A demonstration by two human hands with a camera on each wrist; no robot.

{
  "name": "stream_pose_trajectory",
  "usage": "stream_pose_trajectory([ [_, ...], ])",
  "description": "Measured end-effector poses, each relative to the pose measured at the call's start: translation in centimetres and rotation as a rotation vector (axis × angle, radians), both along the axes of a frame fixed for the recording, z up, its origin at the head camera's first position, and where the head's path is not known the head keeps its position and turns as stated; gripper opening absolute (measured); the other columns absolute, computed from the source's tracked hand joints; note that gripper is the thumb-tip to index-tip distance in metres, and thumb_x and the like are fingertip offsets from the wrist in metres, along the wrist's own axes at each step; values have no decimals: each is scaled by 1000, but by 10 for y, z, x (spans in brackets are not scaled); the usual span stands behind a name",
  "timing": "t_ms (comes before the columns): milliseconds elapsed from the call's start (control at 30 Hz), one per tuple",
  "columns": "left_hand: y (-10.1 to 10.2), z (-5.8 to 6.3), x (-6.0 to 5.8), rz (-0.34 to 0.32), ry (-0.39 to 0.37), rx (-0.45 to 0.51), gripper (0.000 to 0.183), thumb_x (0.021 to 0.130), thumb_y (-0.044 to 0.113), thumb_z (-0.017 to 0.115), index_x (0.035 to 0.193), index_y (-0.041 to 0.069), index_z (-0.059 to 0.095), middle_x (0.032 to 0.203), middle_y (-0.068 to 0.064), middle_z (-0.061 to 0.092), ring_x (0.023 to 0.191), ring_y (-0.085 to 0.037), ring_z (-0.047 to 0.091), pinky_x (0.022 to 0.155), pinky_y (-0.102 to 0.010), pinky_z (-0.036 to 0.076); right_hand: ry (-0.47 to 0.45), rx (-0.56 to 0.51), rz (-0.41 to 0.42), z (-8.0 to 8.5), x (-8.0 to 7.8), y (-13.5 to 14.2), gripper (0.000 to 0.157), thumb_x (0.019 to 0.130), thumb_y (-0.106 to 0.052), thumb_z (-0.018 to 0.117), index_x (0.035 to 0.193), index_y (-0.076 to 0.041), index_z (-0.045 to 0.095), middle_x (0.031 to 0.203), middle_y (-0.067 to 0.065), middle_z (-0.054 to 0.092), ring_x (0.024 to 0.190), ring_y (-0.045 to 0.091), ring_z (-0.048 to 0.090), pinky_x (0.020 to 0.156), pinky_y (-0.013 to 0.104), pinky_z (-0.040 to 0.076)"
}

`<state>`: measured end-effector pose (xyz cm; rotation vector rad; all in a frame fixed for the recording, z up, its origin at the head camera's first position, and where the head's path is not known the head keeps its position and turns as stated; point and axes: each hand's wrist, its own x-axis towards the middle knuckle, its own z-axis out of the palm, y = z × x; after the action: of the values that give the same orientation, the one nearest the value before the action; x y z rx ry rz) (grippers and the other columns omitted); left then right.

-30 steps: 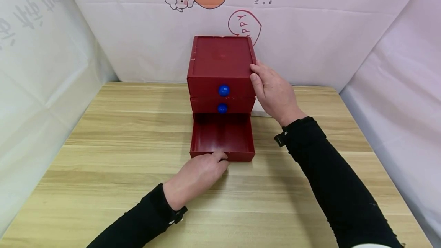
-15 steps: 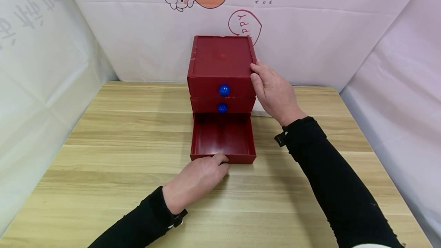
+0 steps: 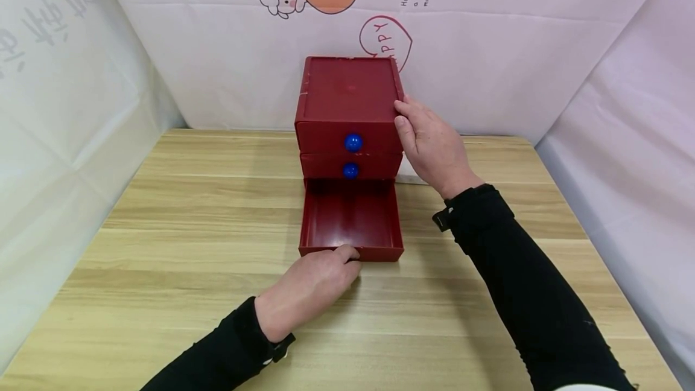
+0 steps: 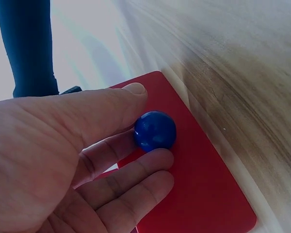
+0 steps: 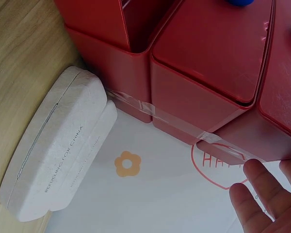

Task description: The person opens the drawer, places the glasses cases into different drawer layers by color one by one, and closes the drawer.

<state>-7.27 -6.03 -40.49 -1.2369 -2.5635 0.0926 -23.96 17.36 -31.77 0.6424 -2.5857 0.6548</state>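
A dark red three-drawer cabinet (image 3: 350, 89) stands at the back middle of the table. Its bottom drawer (image 3: 382, 254) is pulled out towards me, while the two above are closed, each with a blue ball knob (image 3: 353, 142) on its front. My left hand (image 3: 309, 288) is at the front of the bottom drawer. In the left wrist view its thumb and fingers pinch that drawer's blue knob (image 4: 155, 131). Against the cabinet's right side rests my right hand (image 3: 437, 146), fingers extended near the top edge; the right wrist view shows its fingertips at the side wall.
Beside the cabinet's right side, white cases (image 5: 63, 145) with printed lettering lie against the back cloth. A printed white cloth (image 3: 488, 71) hangs behind the wooden table (image 3: 190, 228), with more white cloth (image 3: 70, 95) along both sides.
My left hand has drawn the bottom drawer a little further out towards me. The right hand and the cabinet body have stayed in place.
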Motion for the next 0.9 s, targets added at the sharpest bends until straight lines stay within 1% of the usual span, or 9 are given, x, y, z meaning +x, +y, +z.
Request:
stream_pose_trajectory([
  [267, 0, -2, -1, -13, 42, 12, 12, 90, 10, 65, 101, 12, 69, 106, -2, 64, 77, -9, 60, 70, -22, 55, 5, 1, -2, 0, 0, 0, 59, 102, -49, 30, 150, -18, 43, 157, -1, 36, 141, 12, 33, 109, 43, 39],
  [667, 0, -2, -2, -10, 15, 22, 15, 91, 10, 63, 105, 13, 69, 108, -1, 64, 80, -9, 60, 69, -23, 56, 6, 0, 0, -1, -1, 0, 59, 103, -49, 30, 150, -17, 43, 157, 0, 36, 141, 13, 33, 110, 42, 38],
  [900, 0, -1, -2, -10, 19, 33, 15, 92, 10, 62, 105, 13, 69, 108, -1, 64, 80, -9, 61, 70, -23, 56, -2, 0, -3, 0, -1, 0, 59, 103, -49, 29, 150, -17, 43, 157, -1, 36, 141, 13, 33, 110, 43, 38],
])
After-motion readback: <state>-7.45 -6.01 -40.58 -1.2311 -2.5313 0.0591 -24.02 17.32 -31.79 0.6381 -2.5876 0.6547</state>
